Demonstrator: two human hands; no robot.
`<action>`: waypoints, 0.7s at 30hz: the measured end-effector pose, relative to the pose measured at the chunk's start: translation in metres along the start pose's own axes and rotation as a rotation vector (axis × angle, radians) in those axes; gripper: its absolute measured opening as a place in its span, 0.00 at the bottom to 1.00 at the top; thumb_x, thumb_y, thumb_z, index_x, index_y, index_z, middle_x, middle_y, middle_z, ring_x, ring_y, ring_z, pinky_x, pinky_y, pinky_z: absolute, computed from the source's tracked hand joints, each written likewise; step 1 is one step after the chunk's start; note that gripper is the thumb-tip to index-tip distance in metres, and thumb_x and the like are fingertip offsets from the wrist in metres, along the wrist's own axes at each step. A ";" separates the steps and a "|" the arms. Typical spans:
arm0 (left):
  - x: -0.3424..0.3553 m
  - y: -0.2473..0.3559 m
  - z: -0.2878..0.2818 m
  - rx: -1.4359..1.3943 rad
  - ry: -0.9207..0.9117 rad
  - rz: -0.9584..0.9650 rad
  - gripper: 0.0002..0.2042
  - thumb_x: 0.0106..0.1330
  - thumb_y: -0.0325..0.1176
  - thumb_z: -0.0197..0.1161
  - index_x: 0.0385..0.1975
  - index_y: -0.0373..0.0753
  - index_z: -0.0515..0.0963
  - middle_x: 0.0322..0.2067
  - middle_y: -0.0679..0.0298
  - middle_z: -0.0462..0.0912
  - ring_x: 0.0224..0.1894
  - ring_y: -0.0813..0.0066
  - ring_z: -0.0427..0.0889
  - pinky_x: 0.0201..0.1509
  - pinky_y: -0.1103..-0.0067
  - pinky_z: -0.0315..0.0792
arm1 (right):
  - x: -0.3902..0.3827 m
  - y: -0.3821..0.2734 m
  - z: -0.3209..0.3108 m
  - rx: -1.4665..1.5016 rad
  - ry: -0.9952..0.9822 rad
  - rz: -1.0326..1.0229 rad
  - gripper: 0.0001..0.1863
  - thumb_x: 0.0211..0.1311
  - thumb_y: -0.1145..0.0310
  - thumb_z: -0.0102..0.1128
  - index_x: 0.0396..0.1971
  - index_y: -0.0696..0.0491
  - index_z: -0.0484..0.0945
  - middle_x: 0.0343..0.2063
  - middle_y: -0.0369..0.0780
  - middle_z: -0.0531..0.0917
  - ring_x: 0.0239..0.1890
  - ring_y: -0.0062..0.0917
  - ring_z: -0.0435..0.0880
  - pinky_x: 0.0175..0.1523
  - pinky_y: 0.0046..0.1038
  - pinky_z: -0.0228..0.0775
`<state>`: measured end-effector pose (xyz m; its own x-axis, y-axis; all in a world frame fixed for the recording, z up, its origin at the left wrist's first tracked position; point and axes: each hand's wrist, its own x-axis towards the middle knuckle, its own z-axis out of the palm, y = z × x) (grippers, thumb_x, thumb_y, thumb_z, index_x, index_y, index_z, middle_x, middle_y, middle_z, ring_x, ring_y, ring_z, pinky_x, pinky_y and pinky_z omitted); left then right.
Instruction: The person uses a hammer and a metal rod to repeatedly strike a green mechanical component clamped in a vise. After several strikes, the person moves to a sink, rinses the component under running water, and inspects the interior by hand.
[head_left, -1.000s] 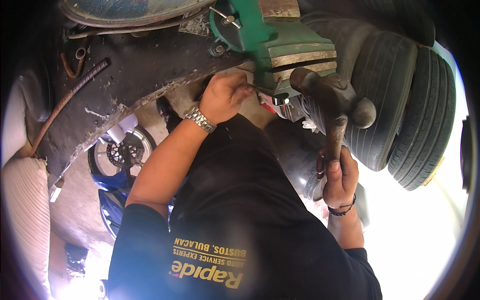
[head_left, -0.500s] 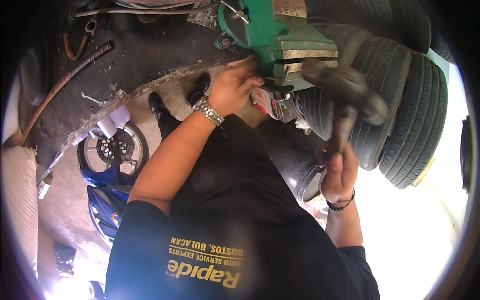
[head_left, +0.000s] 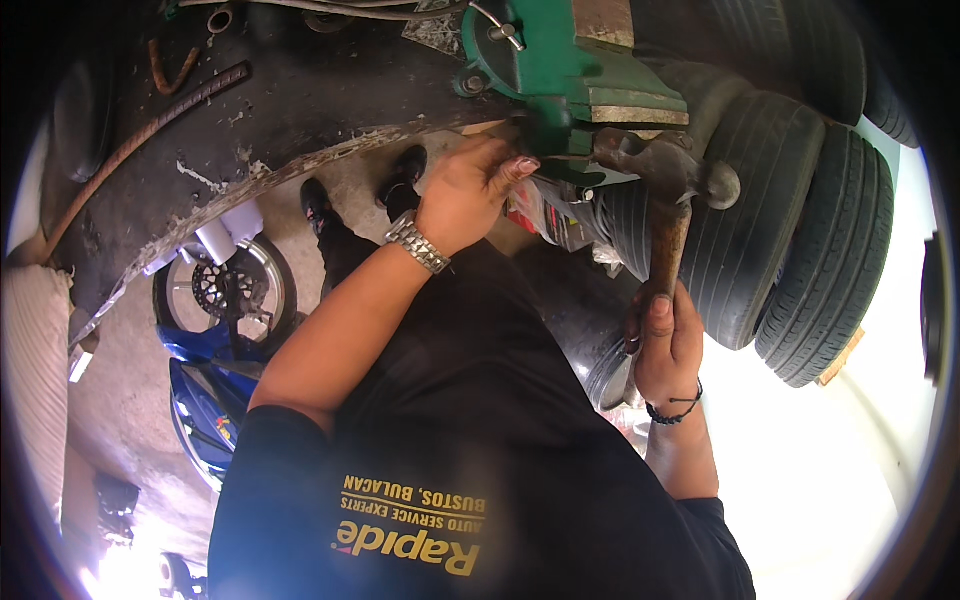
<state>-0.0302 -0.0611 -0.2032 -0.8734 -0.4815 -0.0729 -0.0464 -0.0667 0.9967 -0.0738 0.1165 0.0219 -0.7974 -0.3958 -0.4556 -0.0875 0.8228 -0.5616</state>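
My right hand (head_left: 672,345) grips the worn handle of a ball-peen hammer (head_left: 668,240). The hammer's dark head lies against the near side of the jaws of a green bench vise (head_left: 555,60), its rounded end to the right. Just left of the jaws, my left hand (head_left: 468,190) is closed with its thumb toward the vise. Something thin seems to run from its fingertips toward the jaws, but I cannot make out what it is.
The vise is mounted on a dark workbench (head_left: 330,110) with a chipped edge. A rusty ribbed bar (head_left: 140,145) and a bent rusty rod (head_left: 165,75) lie on it. Stacked tires (head_left: 830,250) stand at right. A blue motorcycle (head_left: 205,400) is below the bench at left.
The hammer has swung left, bringing its head against the vise jaws. My right hand has moved slightly left with it, while my left hand stays beside the vise.
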 end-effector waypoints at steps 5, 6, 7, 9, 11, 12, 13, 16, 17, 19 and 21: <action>0.006 -0.011 0.015 0.184 0.202 0.211 0.21 0.72 0.48 0.58 0.26 0.35 0.74 0.22 0.52 0.75 0.25 0.47 0.76 0.28 0.66 0.71 | 0.001 0.006 0.002 -0.012 0.021 -0.020 0.22 0.78 0.52 0.45 0.36 0.58 0.73 0.18 0.34 0.74 0.18 0.16 0.71 0.24 0.21 0.63; 0.008 -0.012 0.017 0.176 0.215 0.228 0.21 0.72 0.49 0.58 0.25 0.35 0.74 0.22 0.52 0.75 0.25 0.46 0.76 0.28 0.65 0.71 | 0.001 0.006 0.000 -0.010 0.004 -0.009 0.23 0.78 0.52 0.45 0.36 0.59 0.73 0.18 0.34 0.74 0.19 0.16 0.72 0.24 0.21 0.63; 0.010 -0.014 0.019 0.173 0.227 0.244 0.22 0.72 0.49 0.57 0.25 0.35 0.74 0.22 0.52 0.75 0.25 0.45 0.76 0.28 0.64 0.71 | 0.000 0.005 -0.001 0.011 0.000 0.009 0.23 0.78 0.51 0.45 0.37 0.59 0.74 0.18 0.34 0.74 0.19 0.16 0.72 0.25 0.21 0.63; 0.013 -0.017 0.021 0.174 0.235 0.267 0.22 0.72 0.50 0.56 0.24 0.35 0.74 0.21 0.52 0.75 0.25 0.44 0.76 0.27 0.64 0.71 | -0.002 0.000 -0.008 0.053 0.003 0.020 0.24 0.77 0.51 0.44 0.37 0.59 0.74 0.19 0.34 0.75 0.20 0.16 0.72 0.26 0.20 0.64; 0.014 -0.019 0.020 0.176 0.231 0.283 0.22 0.72 0.49 0.56 0.24 0.36 0.74 0.21 0.52 0.75 0.25 0.44 0.76 0.27 0.63 0.71 | -0.006 -0.006 -0.016 0.090 -0.002 0.070 0.25 0.77 0.49 0.44 0.38 0.60 0.74 0.21 0.34 0.75 0.21 0.15 0.73 0.26 0.20 0.64; 0.016 -0.020 0.020 0.182 0.230 0.287 0.21 0.72 0.49 0.56 0.24 0.36 0.74 0.21 0.52 0.75 0.24 0.44 0.76 0.27 0.63 0.71 | -0.009 -0.009 -0.020 0.067 0.044 0.043 0.27 0.77 0.48 0.44 0.40 0.61 0.74 0.22 0.36 0.75 0.23 0.16 0.73 0.27 0.19 0.64; 0.017 -0.021 0.020 0.181 0.238 0.299 0.21 0.71 0.49 0.56 0.24 0.36 0.74 0.21 0.52 0.75 0.24 0.44 0.76 0.27 0.63 0.71 | -0.009 -0.011 -0.021 0.136 0.077 -0.087 0.28 0.77 0.47 0.44 0.40 0.62 0.74 0.23 0.36 0.75 0.23 0.17 0.73 0.27 0.19 0.64; 0.018 -0.022 0.021 0.185 0.265 0.306 0.21 0.71 0.49 0.56 0.24 0.36 0.74 0.21 0.51 0.76 0.24 0.45 0.77 0.27 0.63 0.71 | -0.004 -0.014 -0.018 0.304 0.170 -0.358 0.30 0.74 0.44 0.46 0.44 0.62 0.73 0.25 0.41 0.77 0.25 0.21 0.76 0.28 0.22 0.66; 0.018 -0.022 0.022 0.195 0.262 0.300 0.21 0.71 0.49 0.56 0.24 0.36 0.74 0.21 0.51 0.76 0.24 0.45 0.77 0.27 0.63 0.71 | -0.002 -0.014 -0.016 0.195 0.192 -0.344 0.29 0.74 0.45 0.47 0.44 0.61 0.74 0.26 0.43 0.78 0.25 0.22 0.76 0.28 0.24 0.66; 0.016 -0.021 0.022 0.221 0.231 0.273 0.21 0.71 0.49 0.56 0.25 0.36 0.75 0.21 0.51 0.76 0.24 0.45 0.77 0.27 0.63 0.71 | 0.006 -0.017 -0.015 -0.108 0.113 -0.407 0.24 0.75 0.50 0.47 0.42 0.61 0.74 0.26 0.45 0.80 0.24 0.24 0.77 0.27 0.28 0.66; 0.014 -0.020 0.021 0.230 0.199 0.253 0.21 0.71 0.49 0.56 0.25 0.36 0.75 0.21 0.51 0.76 0.25 0.45 0.77 0.27 0.63 0.72 | 0.009 -0.025 -0.020 -0.427 -0.064 -0.067 0.18 0.76 0.59 0.47 0.38 0.61 0.74 0.20 0.43 0.78 0.20 0.25 0.76 0.25 0.29 0.65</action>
<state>-0.0512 -0.0483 -0.2233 -0.7611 -0.6194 0.1927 0.0308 0.2623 0.9645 -0.0904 0.1002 0.0460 -0.7438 -0.4678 -0.4774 -0.3878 0.8838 -0.2619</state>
